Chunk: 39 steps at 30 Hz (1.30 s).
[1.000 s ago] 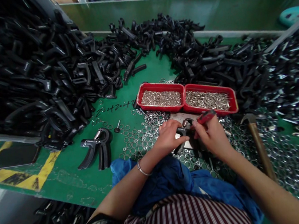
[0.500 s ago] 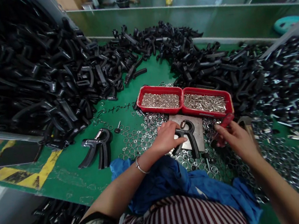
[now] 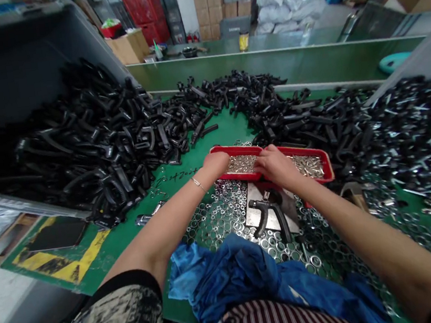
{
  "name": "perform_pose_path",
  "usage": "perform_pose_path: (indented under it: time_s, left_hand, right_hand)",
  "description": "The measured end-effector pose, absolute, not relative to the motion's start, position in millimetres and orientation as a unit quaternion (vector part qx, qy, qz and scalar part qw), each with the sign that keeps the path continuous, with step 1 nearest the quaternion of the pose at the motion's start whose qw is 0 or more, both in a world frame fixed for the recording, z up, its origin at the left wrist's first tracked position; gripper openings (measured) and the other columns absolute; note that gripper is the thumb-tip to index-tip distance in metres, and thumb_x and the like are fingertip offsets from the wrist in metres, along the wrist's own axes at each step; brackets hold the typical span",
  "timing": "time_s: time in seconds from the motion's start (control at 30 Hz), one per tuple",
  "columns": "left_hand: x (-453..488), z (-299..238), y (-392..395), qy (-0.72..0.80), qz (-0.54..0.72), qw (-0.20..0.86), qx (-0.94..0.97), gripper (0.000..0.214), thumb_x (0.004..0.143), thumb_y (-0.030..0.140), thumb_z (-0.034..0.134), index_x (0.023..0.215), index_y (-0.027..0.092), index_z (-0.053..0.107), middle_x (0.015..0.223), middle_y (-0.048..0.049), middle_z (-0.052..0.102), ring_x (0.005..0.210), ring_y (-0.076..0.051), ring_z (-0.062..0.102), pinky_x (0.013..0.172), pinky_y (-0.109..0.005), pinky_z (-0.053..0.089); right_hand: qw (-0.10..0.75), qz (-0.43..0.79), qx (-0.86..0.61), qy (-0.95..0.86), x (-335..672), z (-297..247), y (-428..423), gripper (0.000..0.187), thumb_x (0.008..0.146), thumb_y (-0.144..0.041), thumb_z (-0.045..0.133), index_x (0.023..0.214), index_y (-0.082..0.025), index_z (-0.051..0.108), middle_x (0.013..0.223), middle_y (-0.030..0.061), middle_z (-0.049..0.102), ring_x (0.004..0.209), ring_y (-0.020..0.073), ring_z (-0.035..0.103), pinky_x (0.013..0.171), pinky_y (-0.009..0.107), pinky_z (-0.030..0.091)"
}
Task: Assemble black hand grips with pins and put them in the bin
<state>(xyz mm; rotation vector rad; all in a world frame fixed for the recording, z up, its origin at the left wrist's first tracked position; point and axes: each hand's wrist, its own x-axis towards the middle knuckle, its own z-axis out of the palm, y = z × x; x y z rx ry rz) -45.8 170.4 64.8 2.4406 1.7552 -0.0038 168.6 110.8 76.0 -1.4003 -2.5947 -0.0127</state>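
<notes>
My left hand [image 3: 217, 165] is at the left end of the left red tray [image 3: 237, 176], fingers curled down over small shiny metal pieces [image 3: 243, 163]. My right hand [image 3: 275, 166] reaches to where this tray meets the right red tray [image 3: 307, 150], its fingers bunched at the left tray's edge. What either hand holds, if anything, is hidden. Below them, a black hand grip exerciser [image 3: 282, 219] with a spring at its top lies on a metal plate [image 3: 253, 215], touched by neither hand. Left of it, another grip [image 3: 144, 219] is partly covered by my left forearm.
Black handles [image 3: 148, 133] are heaped at left and along the back. Metal rings [image 3: 211, 220] lie scattered around the plate. At right are piles of dark and shiny parts [image 3: 412, 119]. Blue cloth [image 3: 245, 269] lies at the front edge. A green ledge [image 3: 306, 65] runs behind.
My left hand has let go of the hand grip and moved forward to the left tray. My right hand has moved left to the trays; its red-handled tool no longer shows there. The view tilted up.
</notes>
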Motion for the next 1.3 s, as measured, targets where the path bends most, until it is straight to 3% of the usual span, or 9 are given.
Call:
perform_pose_path:
  time_s: [0.07, 0.27, 0.4, 0.57, 0.73, 0.87, 0.97, 1.17, 1.3]
  left_hand:
    - [-45, 60, 169, 0.582, 0.001, 0.058, 0.811, 0.017, 0.082, 0.008, 0.061, 0.093, 0.007, 0.073, 0.097, -0.0218, 0.072, 0.097, -0.030, 0.069, 0.087, -0.036, 0.052]
    - [-47, 49, 160, 0.578, 0.034, 0.046, 0.814, 0.023, 0.091, 0.013, 0.050, 0.103, 0.005, 0.069, 0.104, -0.0227, 0.070, 0.103, -0.030, 0.067, 0.093, -0.039, 0.050]
    - [-47, 44, 160, 0.575, 0.067, 0.045, 0.814, 0.026, 0.095, 0.013, 0.043, 0.105, 0.005, 0.066, 0.105, -0.0228, 0.068, 0.102, -0.031, 0.065, 0.093, -0.043, 0.049]
    - [-50, 39, 160, 0.562, 0.107, 0.058, 0.818, 0.024, 0.095, 0.011, 0.042, 0.103, 0.009, 0.064, 0.105, -0.0178, 0.067, 0.103, -0.026, 0.063, 0.095, -0.039, 0.047]
    - [-60, 39, 156, 0.538, 0.319, 0.189, 0.757, 0.008, 0.088, 0.014, 0.058, 0.093, 0.015, 0.063, 0.095, -0.0088, 0.068, 0.090, -0.019, 0.062, 0.087, -0.032, 0.048]
    - [-70, 46, 135, 0.494, 0.495, 0.308, 0.645, 0.008, 0.090, 0.022, 0.059, 0.096, 0.019, 0.065, 0.089, -0.0033, 0.068, 0.075, -0.013, 0.061, 0.076, -0.028, 0.050]
    - [-70, 51, 107, 0.466, 0.532, 0.392, 0.588, 0.015, 0.091, 0.024, 0.058, 0.103, 0.022, 0.067, 0.094, -0.0022, 0.068, 0.077, -0.011, 0.061, 0.078, -0.028, 0.051]
    - [-54, 42, 59, 0.432, 0.529, 0.567, 0.460, 0.018, 0.083, 0.031, 0.071, 0.093, 0.019, 0.062, 0.079, 0.0006, 0.063, 0.069, -0.009, 0.060, 0.073, -0.027, 0.053]
    - [-55, 33, 46, 0.433, 0.510, 0.584, 0.460, 0.023, 0.084, 0.037, 0.071, 0.086, 0.016, 0.063, 0.079, -0.0004, 0.064, 0.066, -0.008, 0.059, 0.070, -0.025, 0.051]
  right_hand:
    - [0.054, -0.017, -0.466, -0.883, 152, 71, 134, 0.019, 0.089, -0.021, 0.058, 0.082, -0.016, 0.075, 0.087, 0.0140, 0.070, 0.092, 0.0292, 0.053, 0.080, 0.041, 0.038]
    - [0.037, -0.024, -0.495, -0.868, 144, 56, 152, 0.017, 0.087, -0.017, 0.057, 0.083, -0.012, 0.073, 0.091, 0.0194, 0.071, 0.098, 0.0341, 0.049, 0.080, 0.044, 0.033]
    - [0.050, -0.013, -0.507, -0.860, 144, 53, 147, 0.022, 0.091, -0.018, 0.049, 0.089, -0.012, 0.070, 0.097, 0.0205, 0.072, 0.099, 0.0348, 0.049, 0.082, 0.046, 0.031]
    - [0.107, 0.016, -0.531, -0.840, 140, 53, 147, 0.024, 0.092, -0.017, 0.043, 0.095, -0.012, 0.066, 0.100, 0.0214, 0.070, 0.098, 0.0343, 0.052, 0.083, 0.046, 0.032]
    - [0.200, 0.087, -0.547, -0.808, 158, 60, 118, 0.020, 0.094, -0.020, 0.043, 0.105, -0.017, 0.060, 0.103, 0.0116, 0.070, 0.090, 0.0237, 0.060, 0.078, 0.036, 0.042]
    - [0.314, 0.263, -0.575, -0.708, 189, 54, 55, 0.016, 0.090, -0.036, 0.058, 0.090, -0.020, 0.061, 0.089, 0.0050, 0.070, 0.080, 0.0204, 0.063, 0.071, 0.032, 0.046]
    - [0.323, 0.359, -0.594, -0.643, 203, 41, 11, 0.023, 0.088, -0.044, 0.063, 0.086, -0.021, 0.062, 0.078, 0.0028, 0.068, 0.070, 0.0201, 0.062, 0.066, 0.033, 0.047]
    - [0.298, 0.166, -0.534, -0.774, 199, 20, -16, 0.016, 0.096, -0.034, 0.056, 0.091, -0.022, 0.065, 0.095, 0.0080, 0.068, 0.096, 0.0261, 0.059, 0.090, 0.044, 0.046]
    - [0.260, 0.104, -0.502, -0.818, 194, 17, -11, 0.019, 0.099, -0.030, 0.050, 0.097, -0.019, 0.065, 0.099, 0.0111, 0.067, 0.096, 0.0260, 0.056, 0.087, 0.042, 0.048]
